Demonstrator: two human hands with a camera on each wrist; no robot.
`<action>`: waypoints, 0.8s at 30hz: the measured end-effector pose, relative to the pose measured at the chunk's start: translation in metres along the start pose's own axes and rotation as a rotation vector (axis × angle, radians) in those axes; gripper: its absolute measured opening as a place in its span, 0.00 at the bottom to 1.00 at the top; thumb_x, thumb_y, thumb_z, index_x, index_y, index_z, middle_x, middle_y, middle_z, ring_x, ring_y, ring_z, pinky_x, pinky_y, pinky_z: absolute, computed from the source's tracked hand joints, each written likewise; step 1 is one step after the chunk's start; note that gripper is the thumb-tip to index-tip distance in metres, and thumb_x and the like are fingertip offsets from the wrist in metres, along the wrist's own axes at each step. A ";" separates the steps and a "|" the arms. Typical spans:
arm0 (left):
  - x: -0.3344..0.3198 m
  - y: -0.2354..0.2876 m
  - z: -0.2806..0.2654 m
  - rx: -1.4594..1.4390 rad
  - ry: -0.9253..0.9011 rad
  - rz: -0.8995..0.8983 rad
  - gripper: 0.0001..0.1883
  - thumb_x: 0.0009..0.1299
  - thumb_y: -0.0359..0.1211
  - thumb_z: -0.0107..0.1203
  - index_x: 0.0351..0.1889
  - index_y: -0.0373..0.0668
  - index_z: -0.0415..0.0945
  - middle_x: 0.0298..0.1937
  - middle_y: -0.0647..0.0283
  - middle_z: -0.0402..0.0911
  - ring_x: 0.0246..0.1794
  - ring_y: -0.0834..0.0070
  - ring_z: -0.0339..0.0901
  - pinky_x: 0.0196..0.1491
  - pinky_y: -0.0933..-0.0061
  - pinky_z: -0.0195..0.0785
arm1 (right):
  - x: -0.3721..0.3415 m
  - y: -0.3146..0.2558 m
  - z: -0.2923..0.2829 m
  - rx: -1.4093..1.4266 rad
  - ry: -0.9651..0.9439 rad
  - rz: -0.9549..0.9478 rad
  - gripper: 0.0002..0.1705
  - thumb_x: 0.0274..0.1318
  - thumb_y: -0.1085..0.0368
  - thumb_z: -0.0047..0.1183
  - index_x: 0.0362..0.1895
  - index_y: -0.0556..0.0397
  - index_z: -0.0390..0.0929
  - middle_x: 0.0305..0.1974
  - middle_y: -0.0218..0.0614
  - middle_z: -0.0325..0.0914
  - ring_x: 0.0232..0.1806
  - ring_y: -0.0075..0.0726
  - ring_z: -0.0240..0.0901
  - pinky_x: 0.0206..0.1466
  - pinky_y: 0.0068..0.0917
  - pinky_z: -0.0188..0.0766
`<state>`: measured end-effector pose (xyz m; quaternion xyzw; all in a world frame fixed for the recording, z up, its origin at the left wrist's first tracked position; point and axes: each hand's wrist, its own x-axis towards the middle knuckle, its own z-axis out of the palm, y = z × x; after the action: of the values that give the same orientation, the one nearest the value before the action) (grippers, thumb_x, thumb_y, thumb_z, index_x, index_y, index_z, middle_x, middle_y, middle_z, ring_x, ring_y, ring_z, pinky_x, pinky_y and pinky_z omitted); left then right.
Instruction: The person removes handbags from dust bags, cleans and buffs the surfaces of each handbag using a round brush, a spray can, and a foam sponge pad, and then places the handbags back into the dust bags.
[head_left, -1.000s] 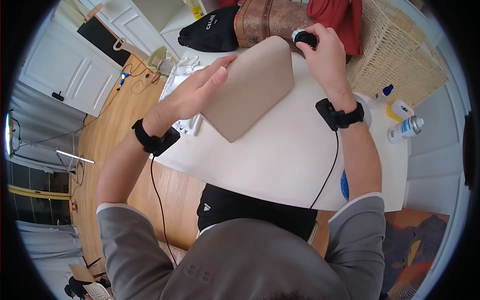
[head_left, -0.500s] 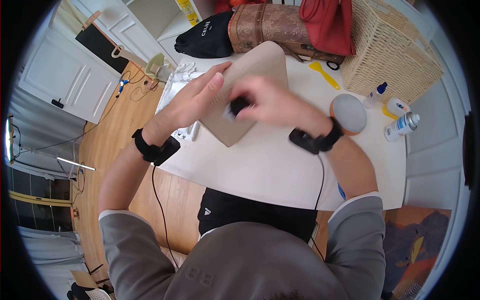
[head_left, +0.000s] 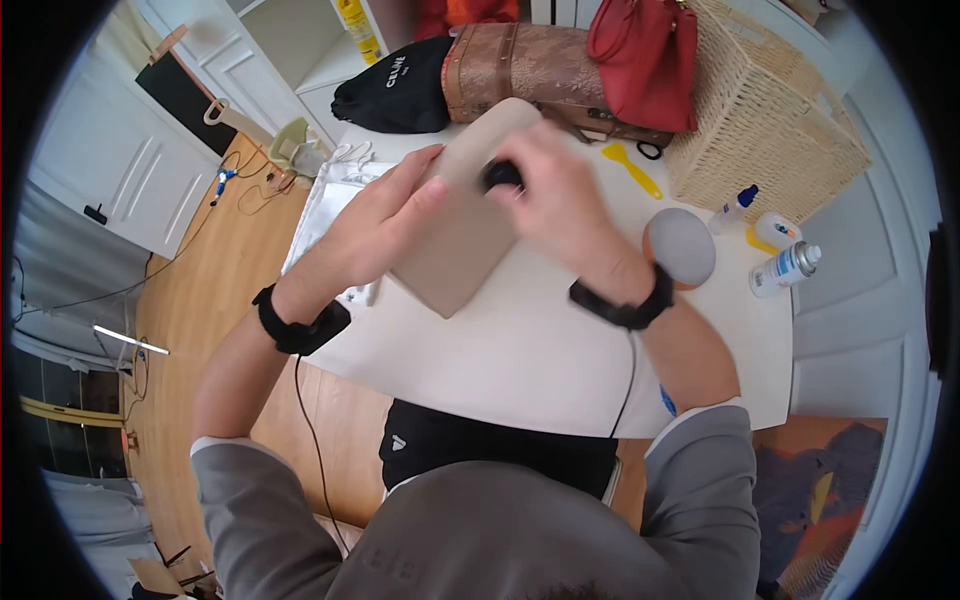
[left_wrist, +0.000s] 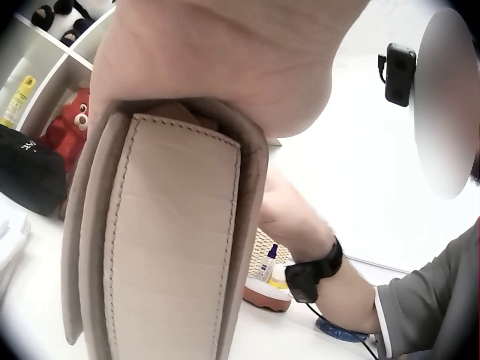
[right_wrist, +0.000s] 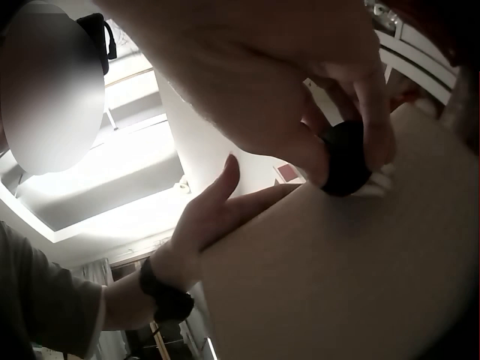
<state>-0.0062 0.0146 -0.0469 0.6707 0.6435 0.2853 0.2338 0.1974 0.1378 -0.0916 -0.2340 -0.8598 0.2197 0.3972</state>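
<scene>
A beige leather handbag (head_left: 455,255) is propped up at a slant on the white table. My left hand (head_left: 385,225) lies against its left side with straight fingers, the thumb standing apart; the left wrist view shows the palm right over the bag's stitched side panel (left_wrist: 176,225). Over the bag's broad face, my right hand (head_left: 570,210), blurred, pinches a small round black brush (head_left: 502,178). Pale bristles (right_wrist: 381,184) show under its black knob in the right wrist view, right at the leather.
Behind the bag are a black drawstring pouch (head_left: 395,90), a brown patterned case (head_left: 530,75) and a red handbag (head_left: 650,70). On the right stand a wicker basket (head_left: 760,120), a grey-topped round tin (head_left: 682,248), a spray can (head_left: 785,270) and bottles. A yellow scraper (head_left: 632,170) lies near the basket.
My right hand has brought the brush from beyond the bag's right edge onto its face, then up toward its upper end. My left hand stays against the bag.
</scene>
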 end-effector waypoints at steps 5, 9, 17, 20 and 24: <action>0.003 -0.017 -0.003 -0.101 -0.002 -0.002 0.34 0.87 0.54 0.38 0.79 0.36 0.60 0.69 0.37 0.77 0.71 0.47 0.75 0.72 0.59 0.65 | -0.031 -0.044 0.021 0.494 -0.314 -0.224 0.20 0.53 0.75 0.69 0.50 0.55 0.78 0.44 0.44 0.72 0.43 0.49 0.80 0.45 0.38 0.79; 0.002 -0.015 -0.004 -0.058 0.011 0.023 0.36 0.87 0.55 0.37 0.80 0.36 0.59 0.69 0.37 0.76 0.72 0.47 0.74 0.73 0.59 0.64 | -0.007 -0.017 0.009 0.418 -0.239 -0.157 0.20 0.53 0.71 0.69 0.49 0.53 0.77 0.48 0.47 0.73 0.48 0.61 0.78 0.53 0.48 0.77; 0.003 -0.010 -0.006 0.048 0.000 -0.016 0.40 0.81 0.54 0.52 0.80 0.35 0.58 0.67 0.35 0.77 0.66 0.45 0.79 0.68 0.56 0.70 | 0.015 0.069 -0.003 -0.386 0.107 0.106 0.20 0.55 0.71 0.70 0.50 0.53 0.76 0.48 0.46 0.74 0.46 0.62 0.81 0.48 0.49 0.79; 0.000 0.002 -0.002 0.153 0.004 -0.001 0.41 0.76 0.47 0.61 0.79 0.36 0.59 0.67 0.36 0.77 0.64 0.45 0.80 0.66 0.56 0.73 | 0.019 0.065 -0.010 -0.394 0.153 0.065 0.20 0.55 0.71 0.69 0.50 0.54 0.76 0.47 0.47 0.73 0.47 0.63 0.80 0.48 0.52 0.78; -0.004 0.006 0.008 0.255 0.059 0.009 0.40 0.71 0.42 0.64 0.78 0.39 0.61 0.65 0.37 0.77 0.61 0.44 0.81 0.63 0.54 0.76 | 0.028 0.031 -0.026 -0.290 0.416 -0.141 0.21 0.53 0.74 0.69 0.51 0.56 0.77 0.48 0.46 0.74 0.48 0.59 0.80 0.47 0.46 0.80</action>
<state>0.0036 0.0103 -0.0490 0.6891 0.6781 0.2220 0.1264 0.2087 0.1834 -0.0770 -0.2682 -0.7963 0.0133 0.5420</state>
